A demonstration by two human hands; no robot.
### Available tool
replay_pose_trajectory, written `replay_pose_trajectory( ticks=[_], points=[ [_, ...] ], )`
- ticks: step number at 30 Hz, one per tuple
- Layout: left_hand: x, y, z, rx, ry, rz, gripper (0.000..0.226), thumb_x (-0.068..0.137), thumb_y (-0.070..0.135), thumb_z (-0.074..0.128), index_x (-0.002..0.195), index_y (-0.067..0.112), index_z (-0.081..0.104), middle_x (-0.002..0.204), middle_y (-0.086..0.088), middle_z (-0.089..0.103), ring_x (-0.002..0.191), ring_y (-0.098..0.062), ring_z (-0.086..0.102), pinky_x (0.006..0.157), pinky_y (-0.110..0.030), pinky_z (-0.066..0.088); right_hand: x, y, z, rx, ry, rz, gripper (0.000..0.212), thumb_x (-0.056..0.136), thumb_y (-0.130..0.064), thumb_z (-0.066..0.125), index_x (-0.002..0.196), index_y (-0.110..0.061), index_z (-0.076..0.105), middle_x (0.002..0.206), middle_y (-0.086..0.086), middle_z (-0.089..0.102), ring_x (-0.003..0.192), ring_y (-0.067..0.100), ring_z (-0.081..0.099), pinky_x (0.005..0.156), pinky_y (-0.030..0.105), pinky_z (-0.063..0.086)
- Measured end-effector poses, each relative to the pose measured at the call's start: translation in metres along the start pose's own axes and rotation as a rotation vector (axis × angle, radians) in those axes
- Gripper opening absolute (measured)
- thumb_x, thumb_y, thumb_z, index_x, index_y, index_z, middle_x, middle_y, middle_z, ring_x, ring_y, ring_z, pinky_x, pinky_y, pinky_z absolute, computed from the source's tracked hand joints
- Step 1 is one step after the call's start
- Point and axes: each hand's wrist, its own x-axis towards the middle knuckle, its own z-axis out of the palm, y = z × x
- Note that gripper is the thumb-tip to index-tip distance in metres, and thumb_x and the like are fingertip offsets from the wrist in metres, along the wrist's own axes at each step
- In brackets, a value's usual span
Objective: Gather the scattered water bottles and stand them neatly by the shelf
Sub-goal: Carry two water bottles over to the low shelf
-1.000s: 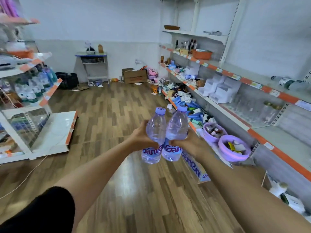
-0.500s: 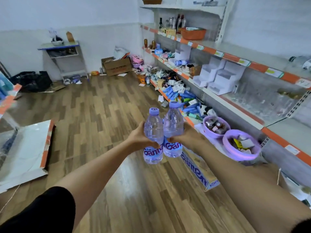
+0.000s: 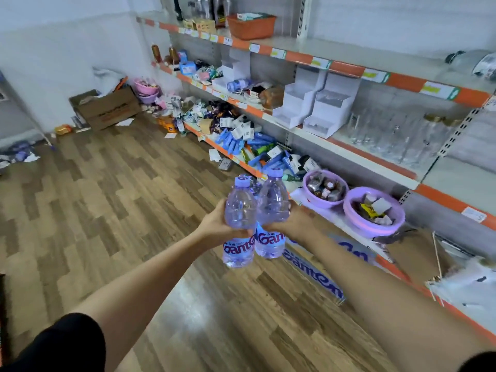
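Two grips full — left hand (image 3: 214, 224) clasps left bottle (image 3: 239, 210), right hand (image 3: 298, 223) clasps right bottle (image 3: 273, 201).

A long metal shelf (image 3: 346, 69) with orange-edged tiers lines one side of the room. At its foot spreads a wood-plank floor (image 3: 107, 210) with a pale patch of glare. Past its far end rises a white wall (image 3: 67, 49), with an open cardboard box (image 3: 107, 108) on the floor there. Its lowest tier carries two purple bowls (image 3: 326, 204). The middle tier holds white display boxes (image 3: 308, 108) and clear glasses (image 3: 397, 135), and the upper tier an orange basket (image 3: 252, 25).
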Motion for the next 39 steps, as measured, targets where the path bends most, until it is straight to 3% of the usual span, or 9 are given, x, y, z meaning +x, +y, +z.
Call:
replay_pose_trajectory(
  ticks=[8, 12, 15, 17, 21, 27, 32, 36, 39],
  points=[
    [0.113, -0.008, 0.0, 0.116, -0.266, -0.051, 0.087, 0.033, 0.038, 0.08, 0.113, 0.036, 0.047, 0.111, 0.005, 0.068, 0.102, -0.017, 0.066, 0.093, -0.04, 0.052, 0.065, 0.046, 0.016, 0.088, 0.11, 0.23, 0.108, 0.035, -0.066, 0.072, 0.131, -0.021, 0.049, 0.118, -0.001, 0.067, 0.109, 0.023, 0.064, 0.091, 0.046, 0.053],
    [0.17, -0.017, 0.034, 0.165, -0.409, -0.062, 0.089, 0.044, 0.03, 0.086, 0.124, 0.024, 0.047, 0.115, 0.002, 0.067, 0.105, -0.017, 0.064, 0.097, -0.04, 0.051, 0.086, 0.076, 0.005, 0.146, 0.166, 0.375, 0.114, 0.053, -0.058, 0.076, 0.149, -0.022, 0.023, 0.14, 0.0, 0.052, 0.125, 0.028, 0.053, 0.101, 0.044, 0.047],
    [0.212, -0.026, 0.06, 0.195, -0.489, -0.092, 0.089, 0.045, 0.029, 0.087, 0.123, 0.019, 0.047, 0.113, 0.003, 0.067, 0.104, -0.016, 0.064, 0.095, -0.033, 0.052, 0.109, 0.107, -0.003, 0.174, 0.207, 0.451, 0.113, 0.054, -0.054, 0.075, 0.149, -0.023, 0.023, 0.142, 0.001, 0.051, 0.123, 0.027, 0.055, 0.097, 0.044, 0.05],
    [0.242, -0.037, 0.077, 0.197, -0.567, -0.13, 0.076, 0.063, 0.005, 0.083, 0.127, 0.009, 0.042, 0.111, 0.0, 0.063, 0.1, -0.014, 0.062, 0.084, -0.015, 0.052, 0.124, 0.128, -0.006, 0.176, 0.227, 0.486, 0.111, 0.051, -0.054, 0.074, 0.146, -0.022, 0.026, 0.138, 0.002, 0.054, 0.118, 0.028, 0.058, 0.094, 0.044, 0.052],
    [0.303, -0.071, 0.116, 0.246, -0.678, -0.164, 0.055, 0.072, -0.003, 0.076, 0.116, 0.017, 0.051, 0.103, 0.006, 0.068, 0.092, -0.004, 0.066, 0.078, -0.018, 0.052, 0.156, 0.185, -0.003, 0.206, 0.283, 0.555, 0.101, 0.062, -0.041, 0.08, 0.146, -0.022, 0.026, 0.136, 0.003, 0.055, 0.105, 0.024, 0.062, 0.08, 0.032, 0.051],
    [0.397, -0.187, 0.191, 0.311, -0.829, -0.236, 0.05, 0.074, 0.006, 0.077, 0.107, 0.032, 0.049, 0.097, 0.012, 0.067, 0.088, 0.001, 0.061, 0.063, -0.015, 0.049, 0.215, 0.315, 0.049, 0.204, 0.358, 0.664, 0.074, 0.059, -0.035, 0.08, 0.119, -0.028, 0.039, 0.122, 0.002, 0.058, 0.11, 0.025, 0.057, 0.092, 0.043, 0.052],
    [0.471, -0.325, 0.254, 0.382, -0.796, -0.224, 0.064, 0.056, 0.024, 0.088, 0.108, 0.031, 0.052, 0.118, 0.003, 0.067, 0.112, -0.017, 0.061, 0.1, -0.039, 0.047, 0.272, 0.443, 0.119, 0.183, 0.402, 0.733, 0.07, 0.065, -0.029, 0.079, 0.119, -0.023, 0.035, 0.11, 0.0, 0.061, 0.106, 0.026, 0.06, 0.089, 0.045, 0.053],
    [0.515, -0.417, 0.303, 0.424, -0.734, -0.151, 0.077, 0.044, 0.026, 0.089, 0.109, 0.024, 0.048, 0.117, 0.0, 0.067, 0.11, -0.019, 0.062, 0.101, -0.041, 0.047, 0.31, 0.53, 0.168, 0.089, 0.469, 0.752, 0.067, 0.065, -0.034, 0.078, 0.115, -0.017, 0.036, 0.111, 0.004, 0.063, 0.11, 0.033, 0.058, 0.088, 0.044, 0.051],
    [0.536, -0.47, 0.329, 0.48, -0.675, -0.04, 0.067, 0.035, 0.035, 0.081, 0.087, 0.031, 0.039, 0.109, -0.007, 0.065, 0.106, -0.023, 0.061, 0.097, -0.045, 0.048, 0.328, 0.575, 0.192, 0.025, 0.523, 0.764, 0.069, 0.066, -0.035, 0.078, 0.118, -0.015, 0.037, 0.112, 0.007, 0.065, 0.111, 0.033, 0.058, 0.086, 0.037, 0.05]
  ],
)
